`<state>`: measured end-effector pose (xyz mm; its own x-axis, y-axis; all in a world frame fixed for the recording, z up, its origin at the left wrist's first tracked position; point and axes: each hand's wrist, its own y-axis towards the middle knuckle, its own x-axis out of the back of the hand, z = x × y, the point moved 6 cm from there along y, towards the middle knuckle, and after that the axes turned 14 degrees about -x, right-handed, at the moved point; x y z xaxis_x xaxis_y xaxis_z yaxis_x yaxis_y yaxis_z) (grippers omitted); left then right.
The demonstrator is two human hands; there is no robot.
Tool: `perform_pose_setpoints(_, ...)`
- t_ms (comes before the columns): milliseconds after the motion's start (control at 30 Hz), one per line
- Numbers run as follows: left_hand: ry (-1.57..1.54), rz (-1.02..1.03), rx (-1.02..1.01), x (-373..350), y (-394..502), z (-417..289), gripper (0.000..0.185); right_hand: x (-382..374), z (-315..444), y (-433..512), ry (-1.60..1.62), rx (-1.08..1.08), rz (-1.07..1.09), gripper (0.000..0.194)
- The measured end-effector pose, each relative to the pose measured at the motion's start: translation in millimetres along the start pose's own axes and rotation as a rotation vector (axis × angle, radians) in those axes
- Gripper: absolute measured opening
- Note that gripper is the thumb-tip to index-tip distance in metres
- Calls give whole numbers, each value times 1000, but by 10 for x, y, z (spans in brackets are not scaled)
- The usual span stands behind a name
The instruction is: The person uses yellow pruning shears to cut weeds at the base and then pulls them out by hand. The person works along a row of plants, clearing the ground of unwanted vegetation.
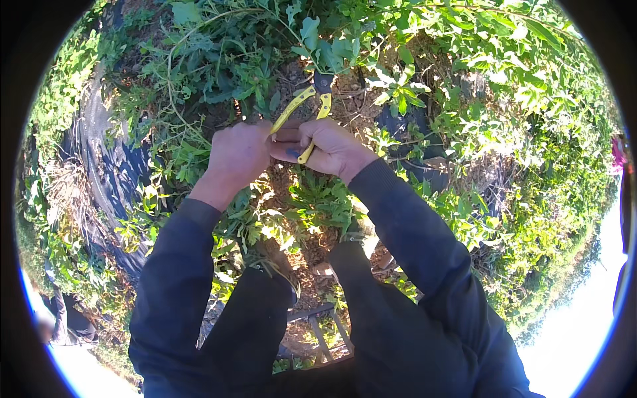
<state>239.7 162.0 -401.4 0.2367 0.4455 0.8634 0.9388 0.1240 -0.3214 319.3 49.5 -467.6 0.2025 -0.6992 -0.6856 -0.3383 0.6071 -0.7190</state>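
Note:
Yellow-handled pruning shears (323,97) point away from me, with their dark blade end up against a leafy stem. My right hand (331,147) grips one handle, its thumb along it and its fingers reaching toward my left hand. My left hand (241,151) is closed at the lower end of the other handle; whether it holds that handle or something thin is hidden. The two handles stand apart. A long curved green stem (170,69) arches at the upper left, above and beyond my left hand.
Leafy plants (537,119) crowd both sides. Dark ground sheeting (117,184) lies left, with dry stalks (74,199) beside it. A metal frame with bars (321,333) is between my legs. Parts of other people show at the lower left (62,318) and right edge (619,154).

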Motion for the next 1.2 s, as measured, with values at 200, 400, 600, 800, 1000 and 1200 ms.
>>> perform_pose_setpoints(200, 4, 90, -75, -138, -81, 92, 14, 80, -181, 36, 60, -69, -25, 49)
perform_pose_setpoints(400, -399, 21, 80, -374, -167, 123, 23, 113, -44, 46, -165, -43, -81, 41)
perform_pose_setpoints(600, -456, -47, 166, -397, -2, 151, 24, 95, 270, 117, -235, -40, -106, 47)
perform_pose_setpoints(800, -459, -87, 154, -436, -8, 151, 24, 72, 290, 93, -243, -5, -80, 31)
perform_pose_setpoints(1000, -462, 60, 228, -449, -3, 92, 30, 89, 299, 55, -318, -13, -116, 51)
perform_pose_setpoints(1200, -471, -106, 149, -441, -59, 16, 23, 142, 272, 43, -338, -22, -114, 42)
